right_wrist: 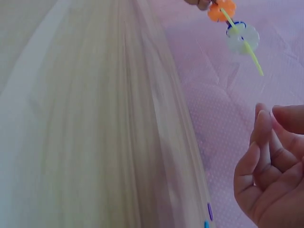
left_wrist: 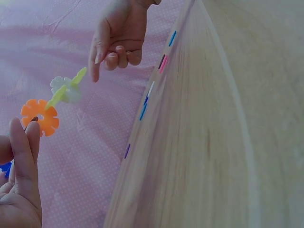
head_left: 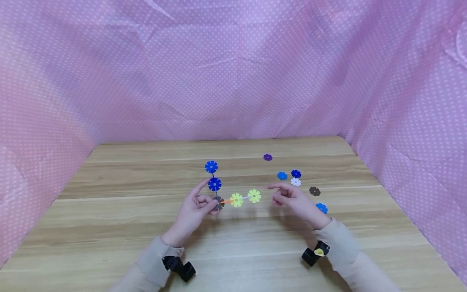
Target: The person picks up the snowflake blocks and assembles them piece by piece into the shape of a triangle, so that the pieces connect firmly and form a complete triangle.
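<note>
My left hand [head_left: 193,211] pinches a brown notched disc [head_left: 219,204], one of several slotted plastic discs joined in a bent chain. From it two blue discs [head_left: 214,184] rise along one arm. An orange disc [left_wrist: 40,117], seen edge-on in the head view, leads the other arm to a yellow disc [head_left: 236,200], a pale clear disc [right_wrist: 242,38] and an end yellow disc [head_left: 254,196]. My right hand [head_left: 293,200] hovers just right of that end, apart from it. Its fingers are loosely bent, with no disc visible between them.
Loose discs lie on the wooden table [head_left: 127,211] at the right: purple [head_left: 268,157], light blue [head_left: 282,176], dark blue [head_left: 296,173], white [head_left: 296,181], brown [head_left: 315,191] and blue [head_left: 322,208]. A pink disc [left_wrist: 163,64] shows in the left wrist view. Pink dotted cloth [head_left: 233,81] surrounds the table.
</note>
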Demonstrator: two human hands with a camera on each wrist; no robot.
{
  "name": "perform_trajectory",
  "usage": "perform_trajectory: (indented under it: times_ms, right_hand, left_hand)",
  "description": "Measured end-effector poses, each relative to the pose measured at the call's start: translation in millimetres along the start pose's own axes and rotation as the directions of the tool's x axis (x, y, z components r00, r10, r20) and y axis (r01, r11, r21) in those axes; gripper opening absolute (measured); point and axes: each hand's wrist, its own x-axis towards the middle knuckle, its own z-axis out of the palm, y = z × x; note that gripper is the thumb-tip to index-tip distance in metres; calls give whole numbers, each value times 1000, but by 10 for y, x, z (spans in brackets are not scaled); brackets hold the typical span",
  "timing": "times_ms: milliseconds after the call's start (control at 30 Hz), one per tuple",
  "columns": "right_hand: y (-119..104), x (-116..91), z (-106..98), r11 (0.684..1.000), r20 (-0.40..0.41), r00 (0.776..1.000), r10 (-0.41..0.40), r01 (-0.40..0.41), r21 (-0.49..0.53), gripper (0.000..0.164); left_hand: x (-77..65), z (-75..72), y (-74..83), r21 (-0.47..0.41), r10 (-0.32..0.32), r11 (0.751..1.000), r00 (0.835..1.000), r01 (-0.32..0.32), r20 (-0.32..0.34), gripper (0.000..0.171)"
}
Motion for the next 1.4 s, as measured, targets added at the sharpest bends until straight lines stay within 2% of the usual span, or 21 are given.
perform_trajectory:
  times_ms: [267,500,667,833,1067,1233,1400]
  right_hand:
    - [207,-88,-305,980,-87,996,10,-27,-197,34]
    - [311,-97,-498,952,-85,996,17,-42,-304,39]
    - [352,-83,-553,918,-91,996,22,-57,-393,41]
    - [385,-39,-537,863,-55,997,59,-79,-499,43]
    - [352,-5,-489,841,-38,996,79,-87,-534,41]
    - [360,21,-461,842,-41,996,84,-93,-531,33]
    - [370,25,-426,844,-50,994,102,-113,-524,41]
  left_hand:
    - [-11,-25,-22,21,14,1000,1000,-14,8,70]
    - [-10,-56,-26,13,-8,1000,1000,8,0,71]
    - [-18,-72,-18,15,-24,1000,1000,24,-5,70]
    - [-25,-80,-17,18,-33,999,999,33,-18,71]
    - [-42,-111,-24,39,-13,999,1000,12,4,71]
    - [-47,-117,-36,36,-21,999,1000,21,-6,71]
    - [-50,-128,-31,39,-27,999,1000,27,-13,70]
